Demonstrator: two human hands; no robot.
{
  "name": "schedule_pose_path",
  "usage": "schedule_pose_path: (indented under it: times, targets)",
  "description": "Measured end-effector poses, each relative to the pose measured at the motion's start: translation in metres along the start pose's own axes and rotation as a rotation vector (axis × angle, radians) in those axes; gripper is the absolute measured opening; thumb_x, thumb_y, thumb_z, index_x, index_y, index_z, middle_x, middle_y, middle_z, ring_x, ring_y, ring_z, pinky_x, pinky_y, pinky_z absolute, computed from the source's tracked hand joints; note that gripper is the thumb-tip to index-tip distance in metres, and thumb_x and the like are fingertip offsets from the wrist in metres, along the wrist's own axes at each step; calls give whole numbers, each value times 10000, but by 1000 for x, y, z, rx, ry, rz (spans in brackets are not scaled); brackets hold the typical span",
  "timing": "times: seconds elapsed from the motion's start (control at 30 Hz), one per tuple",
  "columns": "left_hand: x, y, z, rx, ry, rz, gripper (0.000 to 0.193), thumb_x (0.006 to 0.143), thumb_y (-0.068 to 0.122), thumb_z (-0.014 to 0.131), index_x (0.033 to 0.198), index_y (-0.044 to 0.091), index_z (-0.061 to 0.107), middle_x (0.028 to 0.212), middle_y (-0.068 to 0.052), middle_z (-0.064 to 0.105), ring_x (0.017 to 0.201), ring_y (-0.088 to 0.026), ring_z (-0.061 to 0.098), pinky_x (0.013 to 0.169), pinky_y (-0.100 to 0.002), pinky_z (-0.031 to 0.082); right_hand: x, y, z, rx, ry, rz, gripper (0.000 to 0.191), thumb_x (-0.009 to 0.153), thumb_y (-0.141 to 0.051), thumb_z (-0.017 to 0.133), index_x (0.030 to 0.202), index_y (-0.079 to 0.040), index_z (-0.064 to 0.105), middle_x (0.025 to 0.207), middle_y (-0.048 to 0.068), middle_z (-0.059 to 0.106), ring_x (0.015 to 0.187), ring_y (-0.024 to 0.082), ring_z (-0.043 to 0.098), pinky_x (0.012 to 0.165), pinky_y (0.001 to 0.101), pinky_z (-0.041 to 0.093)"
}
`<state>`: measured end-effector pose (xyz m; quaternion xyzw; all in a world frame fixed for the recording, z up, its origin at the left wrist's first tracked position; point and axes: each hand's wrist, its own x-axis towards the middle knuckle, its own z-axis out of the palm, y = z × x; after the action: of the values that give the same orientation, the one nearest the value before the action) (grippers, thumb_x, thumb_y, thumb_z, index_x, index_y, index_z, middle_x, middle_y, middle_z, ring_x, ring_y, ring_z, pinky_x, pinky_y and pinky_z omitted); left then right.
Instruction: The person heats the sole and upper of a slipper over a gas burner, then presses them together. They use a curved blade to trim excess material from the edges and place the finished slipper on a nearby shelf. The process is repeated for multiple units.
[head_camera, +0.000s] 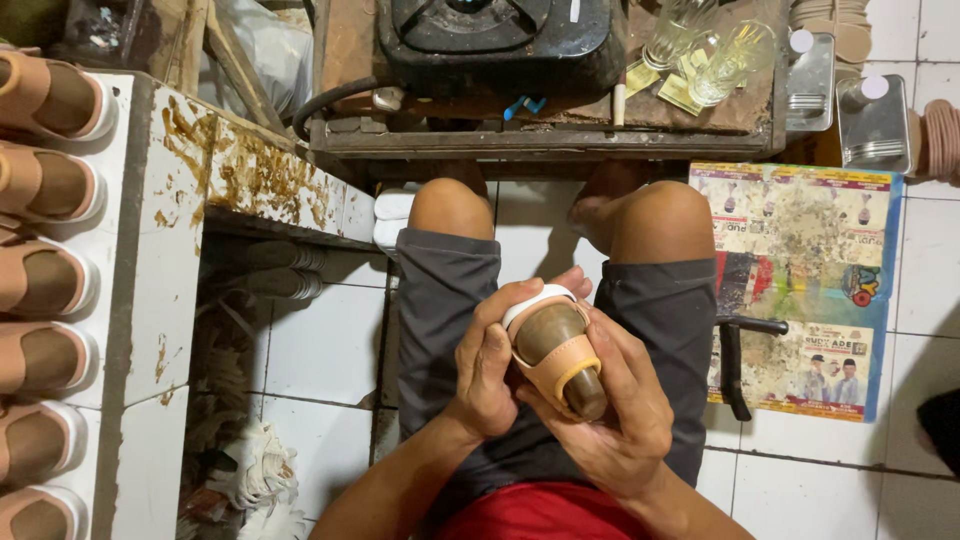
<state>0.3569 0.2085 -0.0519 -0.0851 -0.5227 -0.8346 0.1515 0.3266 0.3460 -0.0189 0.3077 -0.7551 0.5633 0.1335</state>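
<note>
Both hands close around a shoe (553, 350) over the lap: left hand (487, 365) grips its side, right hand (615, 400) cradles beneath. Firm, even thumb pressure along the white sole edge seems best.

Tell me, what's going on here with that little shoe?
A seated person holds a small tan sandal on a brown shoe form over their lap, the left hand gripping its side and the right hand cradling it from below. A row of matching sandals lines the white bench at left. A black gas stove and glass cups sit on the low table ahead.
</note>
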Motion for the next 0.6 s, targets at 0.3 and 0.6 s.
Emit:
schedule_pose_path:
  times: [0.3,0.6]
  targets:
    - [2,0,0,-68,-13,-31,426,1215,317,275,1539,65,385,1577,-297,481,1423,-373,528,1239,-479,430,-3,2,-1,21,-15,84,862,711,-95,949,1430,6,483,1334,263,615,1234,386,668,1033,424,585]
    - [2,14,1,6,7,-132,454,1209,282,282,1558,9,382,1586,-280,486,1489,-343,511,1292,-440,409,-11,4,-5,52,-10,219,809,736,-54,919,1428,28,509,1358,232,617,1224,312,672,1029,378,572]
